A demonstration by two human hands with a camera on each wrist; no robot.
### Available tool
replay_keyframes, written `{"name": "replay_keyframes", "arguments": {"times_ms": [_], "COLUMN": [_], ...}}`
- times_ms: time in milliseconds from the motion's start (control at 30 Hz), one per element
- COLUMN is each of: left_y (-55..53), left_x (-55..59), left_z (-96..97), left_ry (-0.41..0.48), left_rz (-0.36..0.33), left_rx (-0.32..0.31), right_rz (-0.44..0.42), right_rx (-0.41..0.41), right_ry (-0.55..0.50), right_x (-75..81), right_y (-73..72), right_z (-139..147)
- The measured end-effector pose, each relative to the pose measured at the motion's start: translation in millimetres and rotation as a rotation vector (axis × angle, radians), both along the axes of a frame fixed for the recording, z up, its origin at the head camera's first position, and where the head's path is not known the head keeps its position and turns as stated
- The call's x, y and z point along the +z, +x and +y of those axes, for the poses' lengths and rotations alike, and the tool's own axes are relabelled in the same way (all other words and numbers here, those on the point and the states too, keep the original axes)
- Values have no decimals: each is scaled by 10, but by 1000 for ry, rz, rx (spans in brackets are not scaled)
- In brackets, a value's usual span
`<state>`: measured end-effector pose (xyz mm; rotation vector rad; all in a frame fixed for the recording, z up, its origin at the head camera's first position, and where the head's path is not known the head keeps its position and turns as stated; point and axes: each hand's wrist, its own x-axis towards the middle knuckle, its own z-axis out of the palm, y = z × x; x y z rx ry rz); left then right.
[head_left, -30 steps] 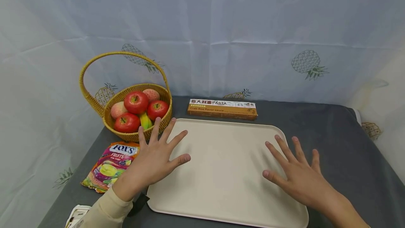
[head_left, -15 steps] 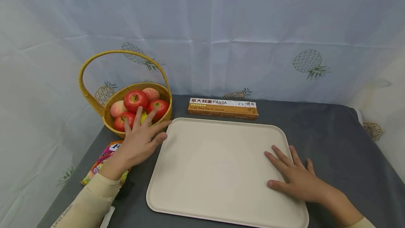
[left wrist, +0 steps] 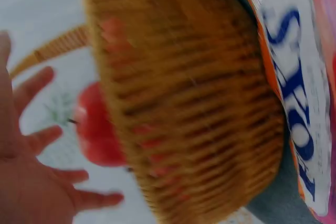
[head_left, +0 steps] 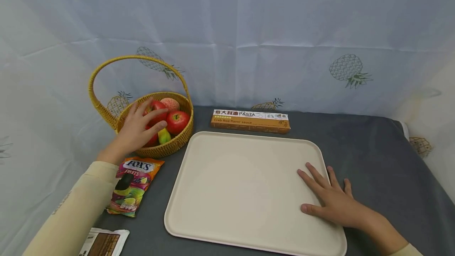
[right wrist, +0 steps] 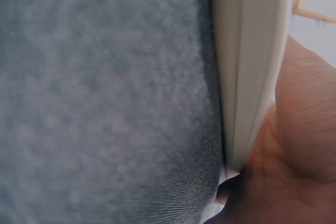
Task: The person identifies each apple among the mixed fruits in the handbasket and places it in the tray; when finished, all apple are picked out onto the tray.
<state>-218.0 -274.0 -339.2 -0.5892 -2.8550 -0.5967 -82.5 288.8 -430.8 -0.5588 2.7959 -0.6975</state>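
Observation:
My left hand [head_left: 133,129] hovers over the left side of a wicker basket [head_left: 163,151], its fingers spread above the fruit. Inside are red apples [head_left: 177,123], a peach [head_left: 170,104] and something yellow-green like a banana [head_left: 164,136]; the hand covers part of them. In the left wrist view, the spread fingers stand apart from a red apple [left wrist: 97,129] at the basket's rim. My right hand [head_left: 334,202] rests with spread fingers on the right edge of a beige tray [head_left: 245,189]. The right wrist view shows its palm against the tray's side [right wrist: 252,66].
A FOX'S candy bag [head_left: 142,165] lies in front of the basket, partly behind the left forearm. Nearer the front is a white and brown packet [head_left: 108,242], partly covered by the sleeve. A pasta box [head_left: 250,121] lies behind the tray. A patterned cloth [head_left: 277,70] hangs behind the table.
My left hand has moved from over the tray's left edge leftward and away to above the basket. The right hand has lowered onto the tray's right edge and stayed there.

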Motion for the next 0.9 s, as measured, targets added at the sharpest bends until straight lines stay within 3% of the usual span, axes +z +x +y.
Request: {"name": "replay_keyframes", "arguments": {"times_ms": [167,300,667,900], "left_y": [-260,-383,-469,-424], "left_x": [-90,-122,-95,-70], "left_z": [-108,-205,-250,-254], "left_ry": [18,59,66,72], "left_rz": [31,-9,-55,-4], "left_rx": [-67,-59,-12,16], "right_rz": [1,8,-1,5], "right_rx": [-6,-1,-13,-18], "right_ry": [-14,-20,-22,-17], "right_x": [-9,-1,7,9], "right_y": [18,16,9,9], "right_z": [21,5,-4,4]}}
